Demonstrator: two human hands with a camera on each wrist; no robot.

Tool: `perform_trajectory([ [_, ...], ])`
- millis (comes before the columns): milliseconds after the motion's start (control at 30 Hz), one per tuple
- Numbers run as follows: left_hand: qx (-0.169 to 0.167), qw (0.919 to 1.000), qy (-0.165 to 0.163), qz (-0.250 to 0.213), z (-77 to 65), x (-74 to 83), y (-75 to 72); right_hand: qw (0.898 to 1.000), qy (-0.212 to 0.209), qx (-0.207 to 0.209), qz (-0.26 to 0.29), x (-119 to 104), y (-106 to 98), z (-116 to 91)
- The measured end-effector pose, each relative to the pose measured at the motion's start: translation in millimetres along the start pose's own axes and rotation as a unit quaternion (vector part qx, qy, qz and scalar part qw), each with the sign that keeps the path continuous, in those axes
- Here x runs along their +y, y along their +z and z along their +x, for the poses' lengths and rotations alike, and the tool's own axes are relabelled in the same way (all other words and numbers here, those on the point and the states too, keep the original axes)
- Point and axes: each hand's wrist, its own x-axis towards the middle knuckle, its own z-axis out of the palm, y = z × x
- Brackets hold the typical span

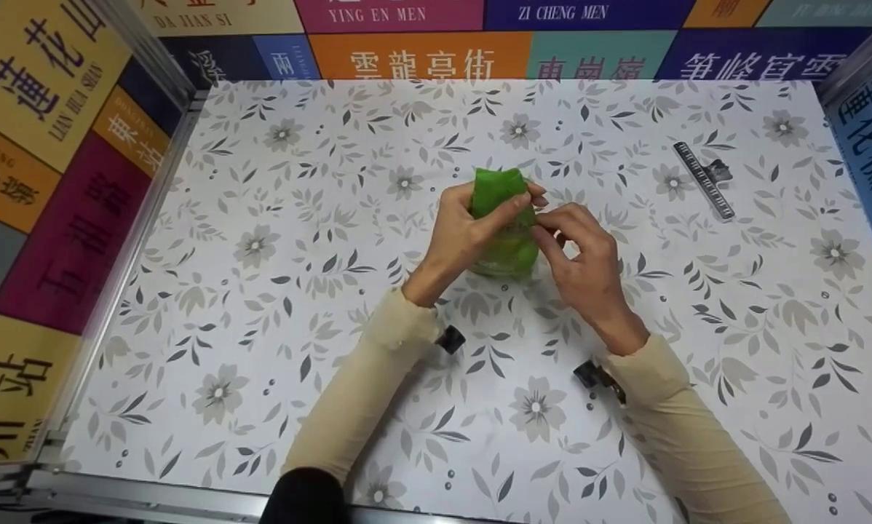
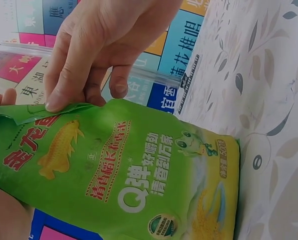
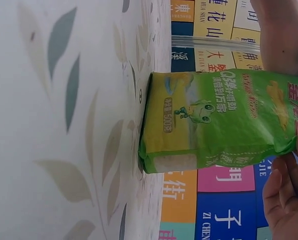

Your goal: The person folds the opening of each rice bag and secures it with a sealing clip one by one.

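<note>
A green and yellow bag of rice (image 1: pixel 505 251), printed with a goldfish and a cartoon frog, stands upright on the flowered tabletop. My left hand (image 1: pixel 465 225) grips its upper part, thumb across the front and fingers behind. At the bag's right edge, my right hand (image 1: pixel 585 255) pinches the side between thumb and fingertips. The left wrist view shows the right thumb on a folded flap near the top of the rice bag (image 2: pixel 139 170). In the right wrist view the base of the rice bag (image 3: pixel 213 115) rests on the table, and the right fingers (image 3: pixel 286 192) are partly cut off.
A long black clip with a patterned edge (image 1: pixel 705 182) lies on the table (image 1: pixel 298 407) to the right of the hands. Panels with Chinese lettering (image 1: pixel 421 58) wall the back and sides. A metal rail (image 1: pixel 137 491) runs along the front edge.
</note>
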Motion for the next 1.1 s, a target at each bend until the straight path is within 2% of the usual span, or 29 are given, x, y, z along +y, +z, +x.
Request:
perform_trajectory([
  [233, 0.016, 0.9998, -0.011, -0.002, -0.2, 2.5, 2.9, 1.0, 0.01, 0.002, 0.002, -1.5, -2.3, -0.9],
  [500, 0.063, 0.9978, 0.023, 0.003, 2.3, 3.1, 6.7, 1.0, 0.009, 0.008, -0.001, -1.7, -2.1, -1.9],
  [667, 0.083, 0.9963, 0.021, 0.012, 2.2, 1.7, 7.7, 1.0, 0.01, 0.014, -0.005, -1.8, -0.9, -2.3],
  [1100, 0.085, 0.996, 0.025, 0.017, 1.5, 1.0, 7.7, 1.0, -0.006, 0.017, 0.019, -7.5, 2.5, 5.2],
])
